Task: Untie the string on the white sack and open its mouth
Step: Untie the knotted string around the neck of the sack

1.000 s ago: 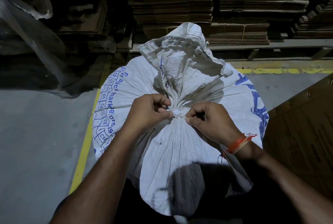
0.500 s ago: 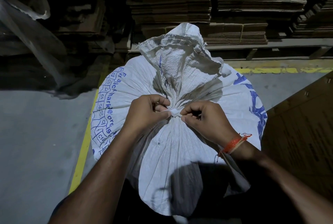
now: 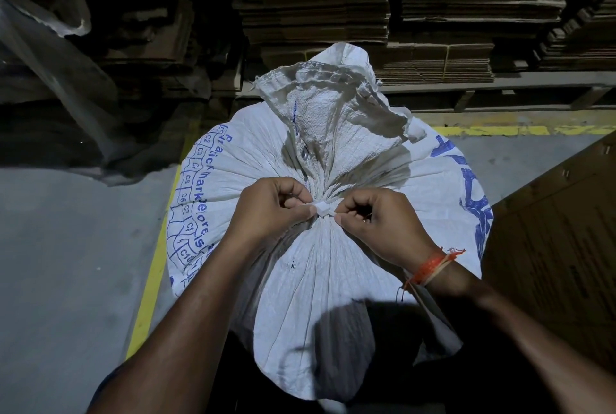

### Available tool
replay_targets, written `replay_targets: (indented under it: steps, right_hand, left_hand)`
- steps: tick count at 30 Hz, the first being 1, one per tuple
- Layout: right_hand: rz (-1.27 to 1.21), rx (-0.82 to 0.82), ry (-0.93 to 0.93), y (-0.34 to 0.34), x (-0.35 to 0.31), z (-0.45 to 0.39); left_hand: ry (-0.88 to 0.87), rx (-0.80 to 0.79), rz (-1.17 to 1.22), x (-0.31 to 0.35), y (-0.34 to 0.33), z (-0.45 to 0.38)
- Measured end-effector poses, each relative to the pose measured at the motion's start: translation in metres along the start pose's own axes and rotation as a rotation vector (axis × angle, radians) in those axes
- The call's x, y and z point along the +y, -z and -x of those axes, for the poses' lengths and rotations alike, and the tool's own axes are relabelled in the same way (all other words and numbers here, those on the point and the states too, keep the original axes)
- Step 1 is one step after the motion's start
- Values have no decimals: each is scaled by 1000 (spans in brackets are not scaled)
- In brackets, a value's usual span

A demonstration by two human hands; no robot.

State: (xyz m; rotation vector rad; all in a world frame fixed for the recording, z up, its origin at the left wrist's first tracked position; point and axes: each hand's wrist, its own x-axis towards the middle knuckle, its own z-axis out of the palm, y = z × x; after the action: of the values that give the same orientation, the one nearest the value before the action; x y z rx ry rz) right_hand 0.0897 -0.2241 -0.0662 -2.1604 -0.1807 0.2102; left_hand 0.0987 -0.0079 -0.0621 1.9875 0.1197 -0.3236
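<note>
Head view: on the grey floor [image 3: 66,263] beside a yellow line [image 3: 151,283] stands the white sack [image 3: 316,280], its neck tied. Left hand [image 3: 270,210] pinches the white string knot [image 3: 322,207]; right hand [image 3: 380,223], grip closed, pinches its other side.

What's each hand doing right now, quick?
Left hand: closed, pinching the string at the sack neck.
Right hand: closed, pinching the same string from the other side.

Dim, vignetted; light seemingly from above.
</note>
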Motion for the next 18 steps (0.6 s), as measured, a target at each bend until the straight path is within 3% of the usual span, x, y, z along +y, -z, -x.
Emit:
replay_targets:
  steps: [18]
  right_hand:
    - [77,33,-28,-8,2,0]
  left_hand:
    - [79,-24,77,-6,-5,-3]
